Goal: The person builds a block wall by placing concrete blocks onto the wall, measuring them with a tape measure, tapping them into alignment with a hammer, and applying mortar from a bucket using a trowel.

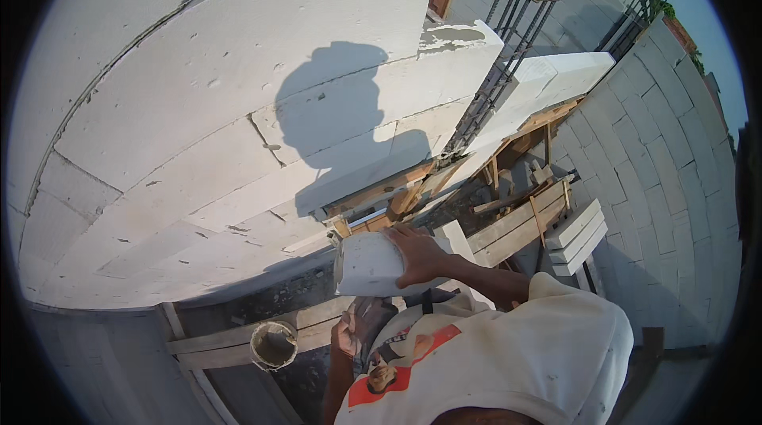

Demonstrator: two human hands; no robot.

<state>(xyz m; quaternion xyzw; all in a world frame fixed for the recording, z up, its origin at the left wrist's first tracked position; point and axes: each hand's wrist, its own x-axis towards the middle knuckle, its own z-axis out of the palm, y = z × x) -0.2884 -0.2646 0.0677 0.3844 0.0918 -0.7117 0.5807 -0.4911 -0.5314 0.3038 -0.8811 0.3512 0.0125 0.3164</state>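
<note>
A white aerated concrete block [369,264] is in front of my body, close to the foot of the wall. My right hand [419,255] grips it from above, fingers spread over its top and side. What bears the block from below is hidden. Lower and to the left, my left hand [348,335] is closed beside a bunched grey-brown cloth-like patch [373,316]. What its curled fingers hold, if anything, I cannot make out. The white block wall [206,147] rises before me, with my shadow on it and mortar patches along its joints.
A mortar-crusted bucket [274,344] stands on wooden scaffold planks [214,348] at the lower left. Stacked white blocks [578,238] sit on the right beside more planks [520,230]. Upright steel rebar [520,24] sticks up at the wall's end. Another block wall [659,155] bounds the right.
</note>
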